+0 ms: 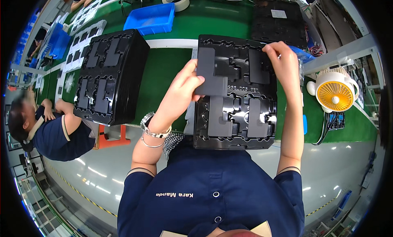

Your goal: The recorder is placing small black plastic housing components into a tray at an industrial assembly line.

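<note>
In front of me lies a black moulded plastic tray point(236, 98), with shaped pockets holding flat dark grey L-shaped plates. My left hand point(185, 85) grips another dark grey L-shaped plate point(208, 75) by its left edge, thumb on top. That plate lies over the tray's upper left pocket and partly covers it. At the tray's upper right corner, my right hand point(284, 61) has its fingers bent together beside the L-shaped plate point(258, 67) in that pocket. What its fingertips pinch, if anything, is hidden.
A stack of similar black trays point(131, 79) stands to the left. Beyond are a blue bin point(150, 19), a tape roll point(176, 0) and a black tray with a white label point(278, 14). A white and yellow fan point(335, 94) is at right. Another person point(61, 130) sits at left.
</note>
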The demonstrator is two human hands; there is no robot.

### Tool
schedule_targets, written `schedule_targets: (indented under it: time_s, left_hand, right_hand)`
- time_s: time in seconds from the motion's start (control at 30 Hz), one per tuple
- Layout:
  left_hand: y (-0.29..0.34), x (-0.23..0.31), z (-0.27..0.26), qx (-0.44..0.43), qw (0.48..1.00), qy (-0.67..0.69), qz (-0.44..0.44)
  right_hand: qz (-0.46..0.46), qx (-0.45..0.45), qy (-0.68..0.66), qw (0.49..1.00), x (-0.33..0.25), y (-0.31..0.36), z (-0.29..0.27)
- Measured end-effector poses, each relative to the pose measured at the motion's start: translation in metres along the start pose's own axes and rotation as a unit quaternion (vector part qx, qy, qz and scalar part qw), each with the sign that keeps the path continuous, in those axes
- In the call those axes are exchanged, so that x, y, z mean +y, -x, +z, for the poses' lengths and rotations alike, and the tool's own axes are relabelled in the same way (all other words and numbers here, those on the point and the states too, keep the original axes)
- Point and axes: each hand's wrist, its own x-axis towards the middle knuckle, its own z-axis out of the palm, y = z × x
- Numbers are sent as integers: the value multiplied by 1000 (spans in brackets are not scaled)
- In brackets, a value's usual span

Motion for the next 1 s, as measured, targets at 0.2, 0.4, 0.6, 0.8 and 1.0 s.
schedule_targets:
  time_s: [0.2, 0.4, 0.6, 0.8, 1.0]
  left_hand:
    - [-38, -15, -2, 57, 929, -347, 116]
    - [-26, 6, 13, 105, 865, -479, 102]
    - [-2, 14, 38, 0, 962, -217, 164]
    - [15, 6, 41, 92, 972, -72, 202]
    - [20, 4, 37, 97, 976, -2, 197]
  right_hand:
    - [-45, -15, 65, 997, -2, 9, 17]
    - [101, -81, -236, 963, -10, 4, -4]
    - [55, -80, -440, 893, -102, 20, -22]
    - [17, -59, -490, 869, -122, 27, -6]
    - [-13, -137, -470, 872, -114, 39, 4]
